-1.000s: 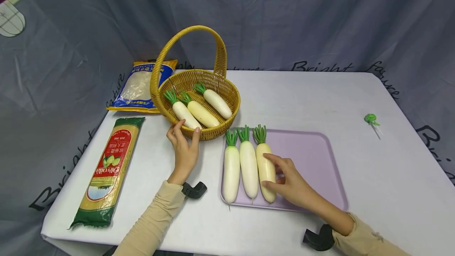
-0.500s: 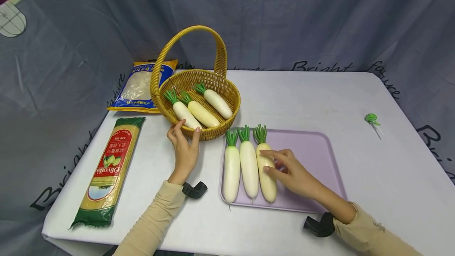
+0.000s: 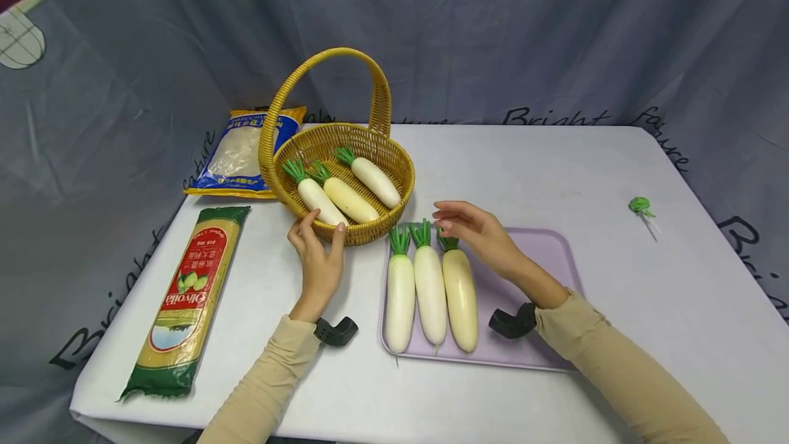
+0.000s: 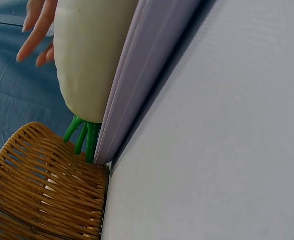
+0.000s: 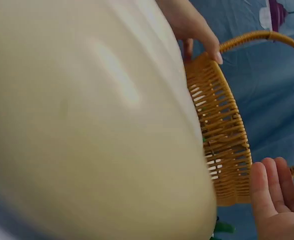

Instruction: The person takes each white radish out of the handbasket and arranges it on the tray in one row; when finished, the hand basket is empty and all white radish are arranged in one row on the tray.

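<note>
My left hand (image 3: 319, 262) touches the front rim of the yellow wicker basket (image 3: 394, 146) with thumb and fingers spread. Three radishes lie inside: a white radish (image 3: 376, 182) at the right, a yellowish radish (image 3: 350, 200) and another white radish (image 3: 322, 203) near my fingertips. Over the far part of the purple tray (image 3: 530, 293), my right hand (image 3: 481, 235) holds nothing, its fingers loosely bent. It overlaps the leaves of a yellowish radish (image 3: 461, 303). Left of that, a white radish (image 3: 429, 293) and another white radish (image 3: 401, 303) lie alongside on the tray.
A green-ended spaghetti packet (image 3: 188, 300) lies at the left of the white table (image 3: 345, 396). Behind it, a blue and orange bag (image 3: 237, 153) rests beside the basket. A green lollipop-like item (image 3: 642, 207) lies at the right. Grey curtains surround the table.
My right hand has let go of the yellowish radish on the tray and moved away from me, up to its leaves. My left hand stays at the basket rim.
</note>
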